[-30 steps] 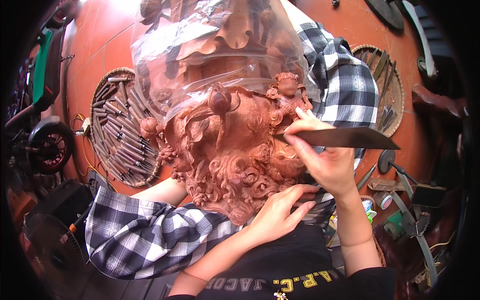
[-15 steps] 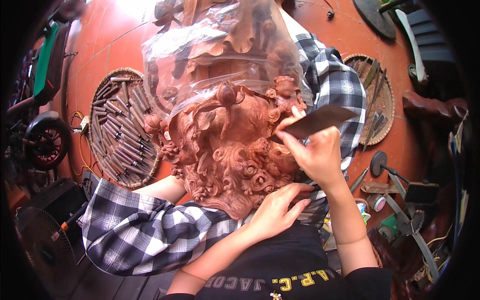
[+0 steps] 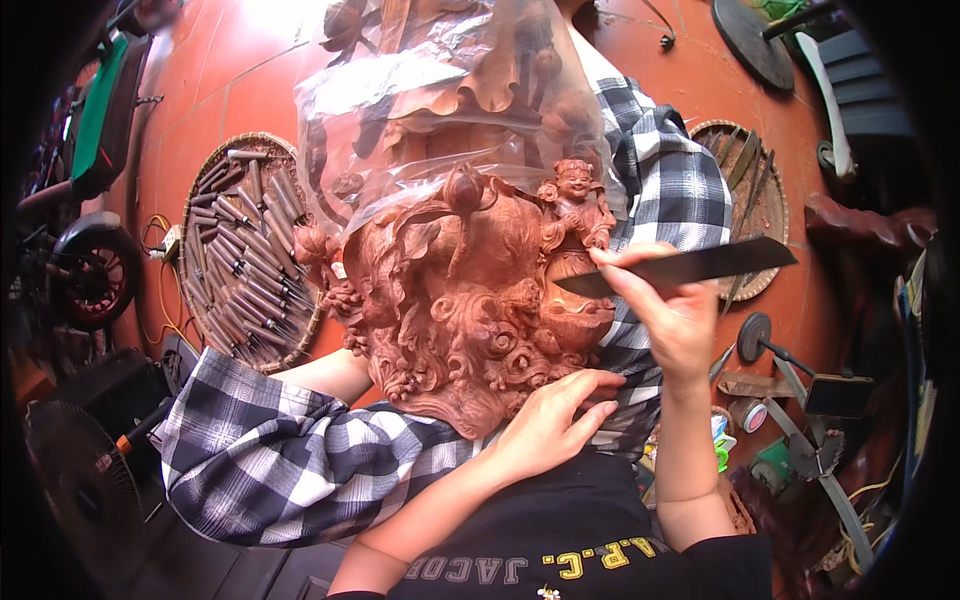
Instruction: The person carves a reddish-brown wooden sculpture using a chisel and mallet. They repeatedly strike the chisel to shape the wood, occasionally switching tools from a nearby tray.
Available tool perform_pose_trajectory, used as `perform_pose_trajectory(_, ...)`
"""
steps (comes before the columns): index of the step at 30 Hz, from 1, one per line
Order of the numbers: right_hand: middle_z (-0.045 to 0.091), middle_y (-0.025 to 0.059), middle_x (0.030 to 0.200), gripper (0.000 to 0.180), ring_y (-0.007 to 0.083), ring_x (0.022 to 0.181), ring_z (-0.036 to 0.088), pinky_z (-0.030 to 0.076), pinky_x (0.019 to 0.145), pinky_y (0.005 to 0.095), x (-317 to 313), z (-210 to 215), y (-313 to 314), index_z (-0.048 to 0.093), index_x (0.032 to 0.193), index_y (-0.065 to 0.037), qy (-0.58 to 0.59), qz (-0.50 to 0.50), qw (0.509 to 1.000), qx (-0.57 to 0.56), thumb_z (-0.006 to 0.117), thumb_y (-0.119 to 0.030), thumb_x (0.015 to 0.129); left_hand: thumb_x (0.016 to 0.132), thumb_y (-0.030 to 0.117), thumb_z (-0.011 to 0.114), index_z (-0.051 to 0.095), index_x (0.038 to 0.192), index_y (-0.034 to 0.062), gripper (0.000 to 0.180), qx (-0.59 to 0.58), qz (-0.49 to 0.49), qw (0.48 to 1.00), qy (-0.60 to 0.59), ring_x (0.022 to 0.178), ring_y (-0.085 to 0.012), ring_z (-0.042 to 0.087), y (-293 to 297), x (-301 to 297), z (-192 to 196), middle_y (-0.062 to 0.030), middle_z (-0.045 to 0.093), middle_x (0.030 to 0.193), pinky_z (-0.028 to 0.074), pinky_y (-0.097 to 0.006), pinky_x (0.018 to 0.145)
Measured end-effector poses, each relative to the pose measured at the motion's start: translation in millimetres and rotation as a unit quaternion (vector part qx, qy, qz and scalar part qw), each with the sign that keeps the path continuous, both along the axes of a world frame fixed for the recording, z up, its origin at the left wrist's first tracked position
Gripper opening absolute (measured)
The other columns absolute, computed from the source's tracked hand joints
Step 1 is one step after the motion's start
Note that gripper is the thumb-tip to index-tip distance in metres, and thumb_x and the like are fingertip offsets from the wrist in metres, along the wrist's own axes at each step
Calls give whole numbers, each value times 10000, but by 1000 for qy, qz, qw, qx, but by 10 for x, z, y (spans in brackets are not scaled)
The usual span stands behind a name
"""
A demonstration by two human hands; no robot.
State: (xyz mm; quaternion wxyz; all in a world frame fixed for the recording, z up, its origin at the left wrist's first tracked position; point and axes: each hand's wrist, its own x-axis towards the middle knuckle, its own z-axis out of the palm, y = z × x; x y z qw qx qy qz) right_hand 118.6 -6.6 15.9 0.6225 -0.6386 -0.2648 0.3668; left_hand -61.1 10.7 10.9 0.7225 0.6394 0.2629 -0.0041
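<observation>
A reddish-brown wood carving [image 3: 470,300], thick with swirls, buds and a small figure [image 3: 575,195], stands between plaid-covered legs. My right hand [image 3: 675,315] pinches a long, dark, flat carving knife [image 3: 710,266]. Its pointed tip reaches the carving just below the small figure, while the other end sticks out to the right past my hand. Against the carving's lower right edge lies my left hand [image 3: 555,420], its fingers stretched out and holding nothing. Clear plastic sheeting [image 3: 380,130] covers the carving's far part.
On the left, a round woven basket [image 3: 312,335] bears several wood-handled chisels. A second basket [image 3: 784,220] on the right carries dark blades. A fan [image 3: 80,465] stands at lower left, and a phone [image 3: 838,396] on a stand at lower right. Red tiles [image 3: 225,90] make up the floor.
My right hand has shifted right, and the knife has swung nearly level with its flat turned. The small figure, partly covered before, now shows fully. My left hand stays in place.
</observation>
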Motion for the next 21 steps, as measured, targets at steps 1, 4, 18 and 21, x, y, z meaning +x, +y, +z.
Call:
perform_pose_trajectory(1, 738, 69, 956, 90, 165, 921, 715, 563, 835, 304, 55, 3, -115, 726, 1006, 24, 30, -9, 999, 13, 701, 24, 920, 982, 106, 635, 620, 1259, -11, 301, -15, -1, 1000, 1, 1059, -266, 710, 8, 5, 19, -164, 688, 1197, 564, -363, 894)
perform_pose_trajectory(4, 678, 64, 968, 130, 300, 949, 750, 585, 929, 455, 309, -247, -495, 626, 1093, 16, 168, -49, 984, 46, 620, -76, 1001, 987, 107, 624, 614, 1271, -10, 307, -46, -12, 999, 16, 1068, -257, 712, 40, 17, 54, -163, 688, 1206, 564, -362, 897)
perform_pose_trajectory(18, 522, 83, 725, 292, 275, 786, 661, 521, 1002, 567, 520, -782, -738, 507, 962, -30, 372, -56, 903, 206, 430, -274, 1103, 996, 75, 604, 617, 1270, -30, 293, -93, -21, 994, 46, 1114, -256, 710, 93, 65, 81, -180, 683, 1224, 584, -360, 911)
perform_pose_trajectory(21, 526, 86, 728, 305, 262, 769, 645, 526, 998, 563, 535, -799, -752, 505, 960, -32, 384, -52, 894, 223, 419, -286, 1106, 992, 49, 603, 622, 1258, -41, 282, -90, -1, 995, 36, 1108, -252, 713, 82, 95, 76, -180, 687, 1214, 594, -350, 906)
